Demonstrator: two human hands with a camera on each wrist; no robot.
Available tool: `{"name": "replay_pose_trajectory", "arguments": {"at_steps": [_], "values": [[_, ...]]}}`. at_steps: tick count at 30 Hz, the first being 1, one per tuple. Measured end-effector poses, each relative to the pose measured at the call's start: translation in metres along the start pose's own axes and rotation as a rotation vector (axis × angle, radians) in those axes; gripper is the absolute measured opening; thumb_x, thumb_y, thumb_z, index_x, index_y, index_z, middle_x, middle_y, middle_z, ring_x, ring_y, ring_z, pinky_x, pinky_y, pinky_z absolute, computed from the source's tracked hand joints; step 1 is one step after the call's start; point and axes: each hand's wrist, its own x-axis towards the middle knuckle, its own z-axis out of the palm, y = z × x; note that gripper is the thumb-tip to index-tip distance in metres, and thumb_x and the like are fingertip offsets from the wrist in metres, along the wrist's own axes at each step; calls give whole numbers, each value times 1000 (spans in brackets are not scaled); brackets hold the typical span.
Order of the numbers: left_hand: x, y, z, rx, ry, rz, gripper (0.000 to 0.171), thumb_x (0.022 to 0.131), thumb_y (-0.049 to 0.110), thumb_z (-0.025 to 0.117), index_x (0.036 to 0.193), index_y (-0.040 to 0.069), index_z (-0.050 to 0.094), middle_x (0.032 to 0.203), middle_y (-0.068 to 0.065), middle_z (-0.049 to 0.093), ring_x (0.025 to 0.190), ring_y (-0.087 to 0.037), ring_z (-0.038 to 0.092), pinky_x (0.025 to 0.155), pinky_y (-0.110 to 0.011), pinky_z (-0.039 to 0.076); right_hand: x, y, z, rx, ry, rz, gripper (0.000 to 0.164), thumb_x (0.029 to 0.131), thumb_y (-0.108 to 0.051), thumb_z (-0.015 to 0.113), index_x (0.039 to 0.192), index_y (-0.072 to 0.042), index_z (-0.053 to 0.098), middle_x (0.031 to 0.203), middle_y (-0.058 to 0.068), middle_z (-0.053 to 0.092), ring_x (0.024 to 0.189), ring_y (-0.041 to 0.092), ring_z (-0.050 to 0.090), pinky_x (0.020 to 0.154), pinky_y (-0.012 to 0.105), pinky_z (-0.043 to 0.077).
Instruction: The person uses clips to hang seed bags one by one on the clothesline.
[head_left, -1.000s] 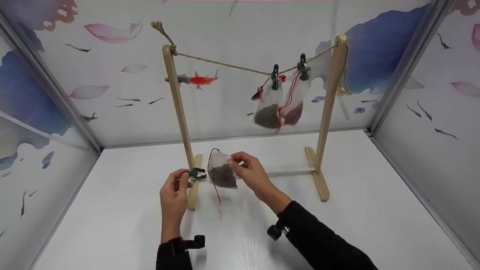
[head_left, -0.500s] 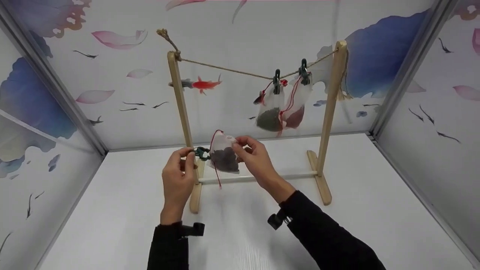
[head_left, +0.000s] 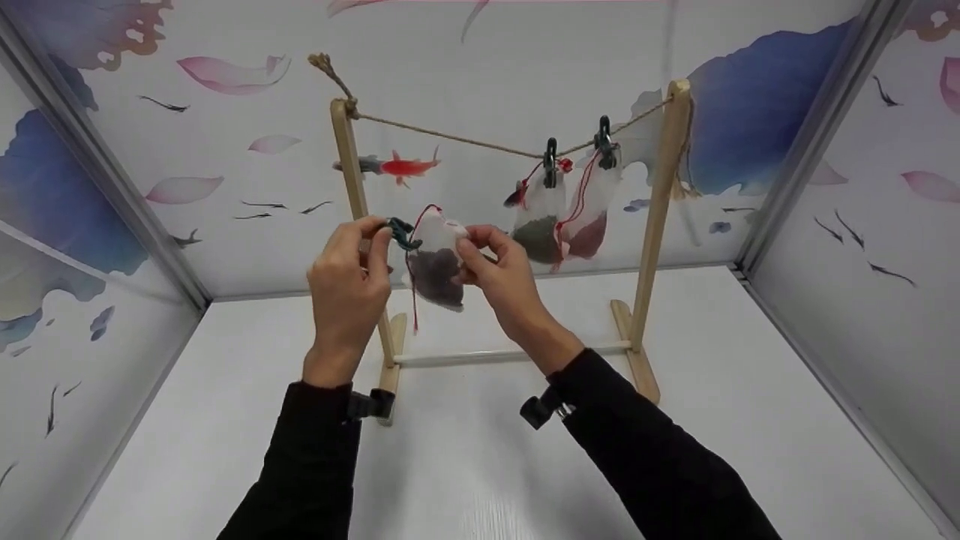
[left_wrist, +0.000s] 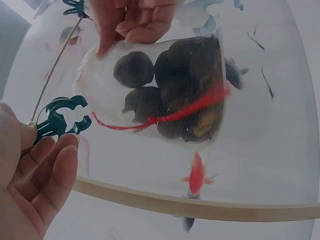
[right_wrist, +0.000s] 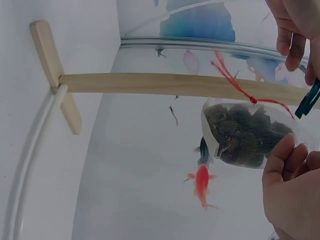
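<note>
My left hand (head_left: pixel 349 281) pinches a dark green clip (left_wrist: pixel 62 117) between thumb and fingers. In the left wrist view the clip's jaws stand apart, close to the bag's upper edge. My right hand (head_left: pixel 510 289) grips the side of a white mesh drawstring bag (head_left: pixel 437 274) near its top. Dark, roundish pieces fill the lower part of the bag (right_wrist: pixel 245 135), seen through the mesh. A red drawstring (left_wrist: pixel 150 120) hangs down along it. Both hands are raised in front of the rack's left post (head_left: pixel 349 157), below the rope (head_left: pixel 450 136).
Two filled mesh bags hang toward the rope's right end, one greenish (head_left: pixel 537 236) and one reddish (head_left: pixel 589 232), each under a green clip. The right post (head_left: pixel 660 210) stands beyond them. A pale crossbar (head_left: pixel 465 358) joins the rack's feet on the white table (head_left: pixel 480 465).
Both hands have risen from low over the table toward the rope, carrying the clip and the bag. Clip and bag have come closer together.
</note>
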Motion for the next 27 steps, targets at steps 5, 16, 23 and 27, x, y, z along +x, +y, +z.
{"name": "replay_pose_trajectory", "arguments": {"at_steps": [5,16,23,27], "values": [[16,9,3,35,33,37,22,103,15,62,110,-4,69,94,-13,69,68,-20,64,59,-34,53,7,-10,9,9,20,-53,18,103,-8,59,119,1,60,102,10,52,77,18,56,81,32,57],[40,19,13,16,106,113,21,102,15,64,109,-3,72,96,-13,71,74,-21,67,64,-34,56,31,-25,18,44,82,-151,10,104,-5,56,112,0,60,96,7,50,70,14,52,75,28,56],[55,29,16,-20,183,126,21,102,16,64,107,-2,73,94,-11,71,73,-19,68,62,-36,55,37,-34,19,63,105,-189,13,103,-5,57,115,0,60,98,7,50,72,15,52,75,27,55],[67,37,15,35,188,198,23,103,18,61,106,-2,72,91,-12,70,72,-22,68,59,-39,55,39,-35,19,64,113,-187,14,104,-6,57,116,1,60,98,7,51,70,15,53,74,27,56]]}}
